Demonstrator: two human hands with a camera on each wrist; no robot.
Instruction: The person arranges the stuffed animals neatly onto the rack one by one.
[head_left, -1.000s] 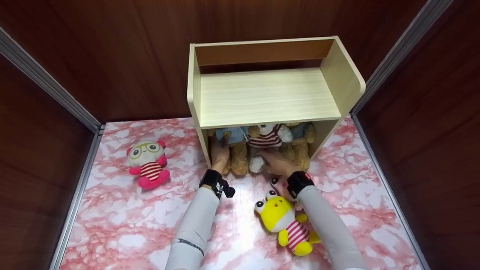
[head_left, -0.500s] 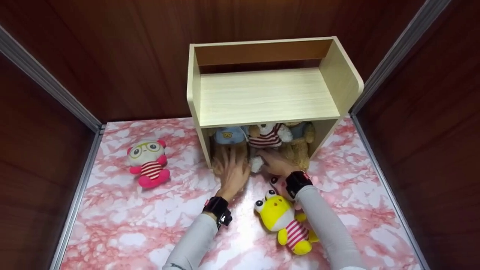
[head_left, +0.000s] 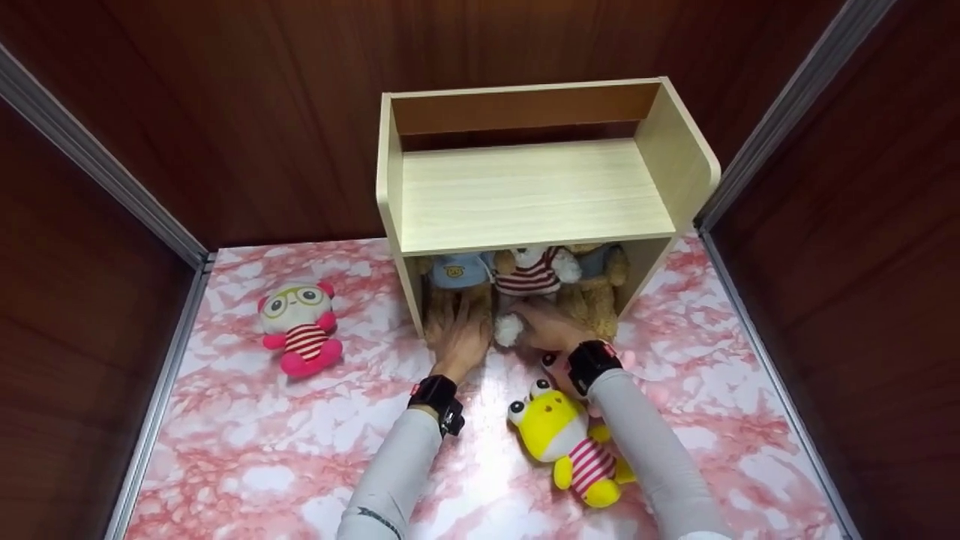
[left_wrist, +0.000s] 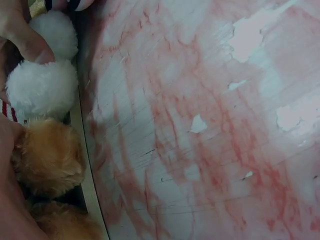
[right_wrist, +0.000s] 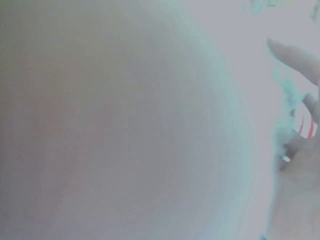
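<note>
A brown teddy bear in a pale blue top [head_left: 459,271] sits at the left of the shelf's lower compartment. My left hand [head_left: 461,341] rests on its legs, fingers straight and spread. Beside it is a white teddy bear in a striped shirt [head_left: 527,276]. My right hand [head_left: 551,328] holds that bear's leg; in the left wrist view, the thumb lies between its white feet [left_wrist: 42,87]. A second brown bear [head_left: 596,300] sits at the right. A pale blurred surface covers most of the right wrist view.
The light wooden shelf [head_left: 532,195] stands against the brown wall. A yellow frog plush [head_left: 559,435] lies in front, partly over a pink plush [head_left: 556,367] beneath my right wrist. A pink and white panda plush [head_left: 304,330] lies to the left on the marbled floor.
My left hand has moved right from the brown bear's left side onto its legs, and the fingers have spread. My right hand stays at the white bear.
</note>
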